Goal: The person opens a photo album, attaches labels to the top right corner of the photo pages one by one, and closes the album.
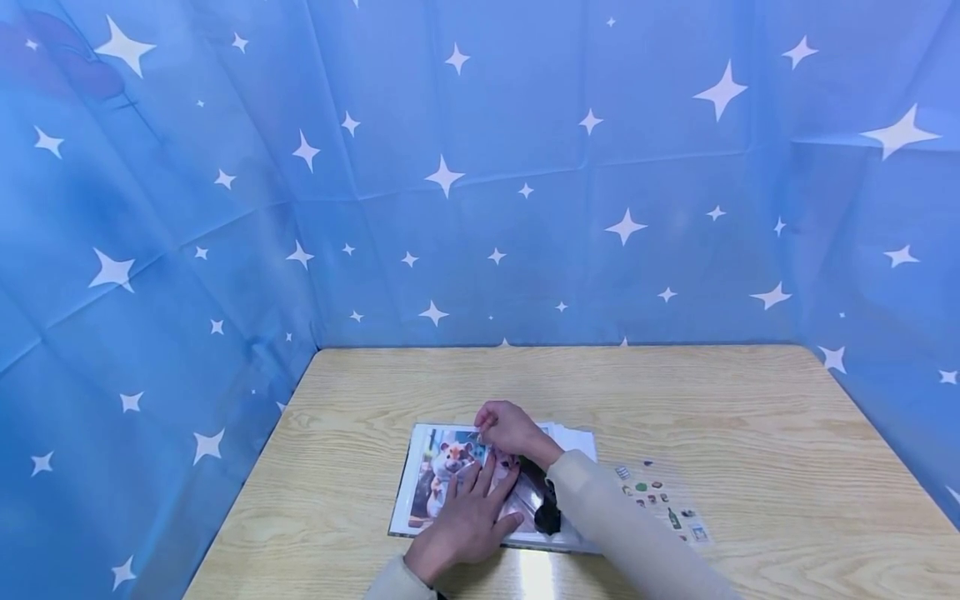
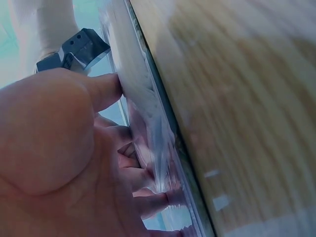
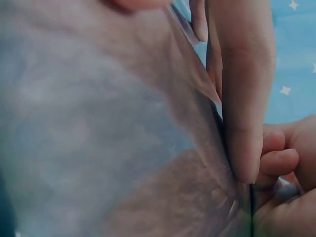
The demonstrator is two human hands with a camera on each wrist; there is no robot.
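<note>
With fingers spread, the left hand presses on a picture album that lies beneath both hands, while the right hand, just beyond those fingertips, pinches a small pale piece too blurred to identify, a sticker sheet lying right of both hands.

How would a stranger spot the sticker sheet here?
On the wood-grain table, find the picture album. To its right, just beyond the pale right sleeve, lies the sticker sheet. Unlike the album's large hamster picture, it is see-through and dotted with tiny separate designs, including a green bottle.
</note>
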